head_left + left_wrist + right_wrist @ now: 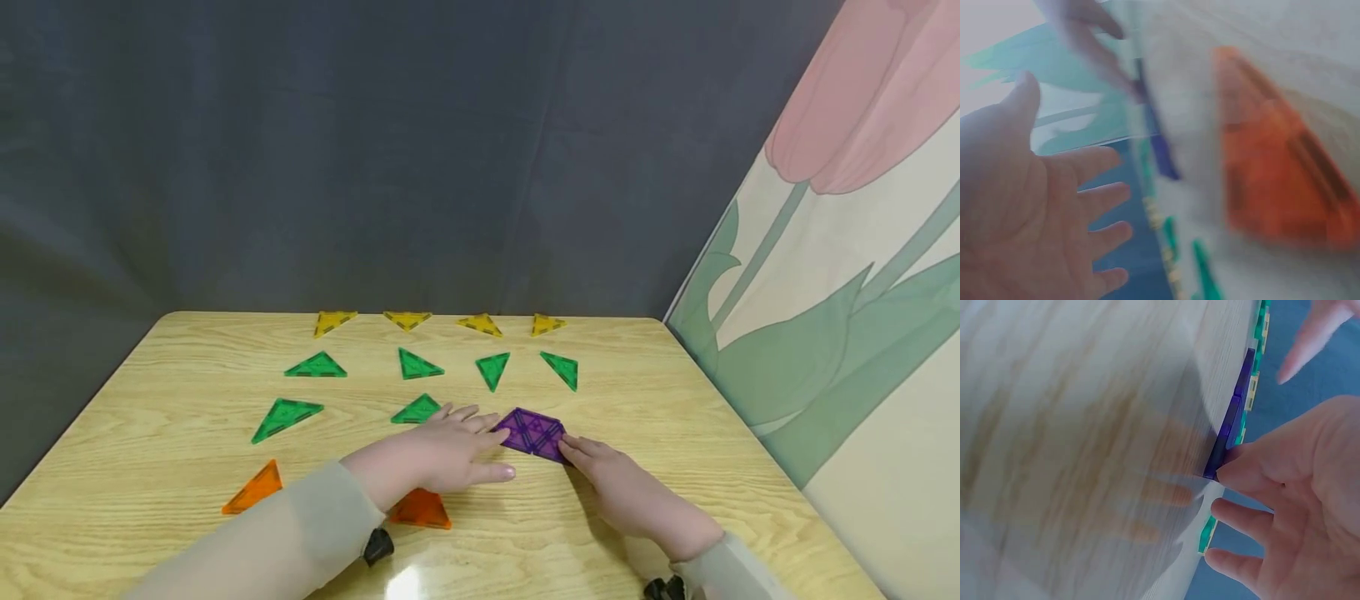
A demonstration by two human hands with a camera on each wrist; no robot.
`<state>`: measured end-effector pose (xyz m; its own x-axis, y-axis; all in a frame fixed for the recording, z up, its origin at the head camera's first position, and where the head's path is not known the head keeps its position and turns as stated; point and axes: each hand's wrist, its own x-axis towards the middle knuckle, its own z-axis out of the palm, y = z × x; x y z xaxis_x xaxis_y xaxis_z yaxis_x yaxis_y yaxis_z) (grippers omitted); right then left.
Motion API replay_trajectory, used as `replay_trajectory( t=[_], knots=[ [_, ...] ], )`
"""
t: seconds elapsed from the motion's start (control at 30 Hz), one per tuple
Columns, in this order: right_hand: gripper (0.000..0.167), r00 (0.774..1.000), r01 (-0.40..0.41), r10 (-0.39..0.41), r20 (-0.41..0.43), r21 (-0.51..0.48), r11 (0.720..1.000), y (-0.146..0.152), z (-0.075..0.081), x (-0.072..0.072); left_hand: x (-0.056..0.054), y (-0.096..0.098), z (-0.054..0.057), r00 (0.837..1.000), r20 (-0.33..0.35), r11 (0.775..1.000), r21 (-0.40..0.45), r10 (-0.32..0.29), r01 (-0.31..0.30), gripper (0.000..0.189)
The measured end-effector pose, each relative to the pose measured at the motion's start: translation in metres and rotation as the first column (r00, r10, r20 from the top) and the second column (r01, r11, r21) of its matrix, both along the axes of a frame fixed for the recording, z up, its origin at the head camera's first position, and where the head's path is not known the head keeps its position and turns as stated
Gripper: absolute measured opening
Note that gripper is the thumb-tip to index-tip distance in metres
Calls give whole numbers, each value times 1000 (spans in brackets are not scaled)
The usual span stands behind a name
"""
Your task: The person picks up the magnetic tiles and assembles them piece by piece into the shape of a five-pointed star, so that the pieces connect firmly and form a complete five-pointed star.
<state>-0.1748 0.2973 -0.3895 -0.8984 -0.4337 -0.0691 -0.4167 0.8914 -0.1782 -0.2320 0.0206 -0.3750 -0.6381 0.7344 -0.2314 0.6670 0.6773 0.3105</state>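
On the table lies a flat group of purple triangular magnetic tiles (532, 431), joined edge to edge. The right hand (626, 492) pinches its right end between thumb and forefinger; the right wrist view shows the other fingers loosely bent. Palm down, the left hand (457, 450) is spread with straight fingers, the fingertips at the group's left end; whether they touch it I cannot tell. Just beyond the left hand is a green triangular tile (416, 408), partly covered. An orange triangular tile (422, 510) lies below the left wrist and looms large and blurred in the left wrist view.
Another orange tile (255, 487) lies left of the left forearm. More green tiles (285, 417) are spread over the middle of the wooden table (675, 417), with yellow tiles (407, 319) along its far edge. A dark curtain (412, 167) hangs behind.
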Motion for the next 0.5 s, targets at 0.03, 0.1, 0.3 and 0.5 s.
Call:
replay_trajectory(
  t=[0.03, 0.1, 0.3, 0.5],
  knots=[
    [56, 1000, -4, 4, -1, -2, 1000, 1, 0, 0, 5, -9, 5, 1000, -2, 1000, 6, 0, 0, 79],
    [57, 1000, -8, 8, -5, -1, 1000, 2, -1, 1, 18, -29, 12, 1000, -20, 1000, 12, -14, 14, 72],
    [61, 1000, -8, 8, -6, 3, 1000, 4, -2, 1, 61, -77, 5, 988, -111, 994, -16, -109, 108, 35],
    [56, 999, -22, 22, -29, -19, 1000, 4, -5, 0, 72, -82, -18, 982, -139, 992, 2, -128, 130, 61]
  ],
)
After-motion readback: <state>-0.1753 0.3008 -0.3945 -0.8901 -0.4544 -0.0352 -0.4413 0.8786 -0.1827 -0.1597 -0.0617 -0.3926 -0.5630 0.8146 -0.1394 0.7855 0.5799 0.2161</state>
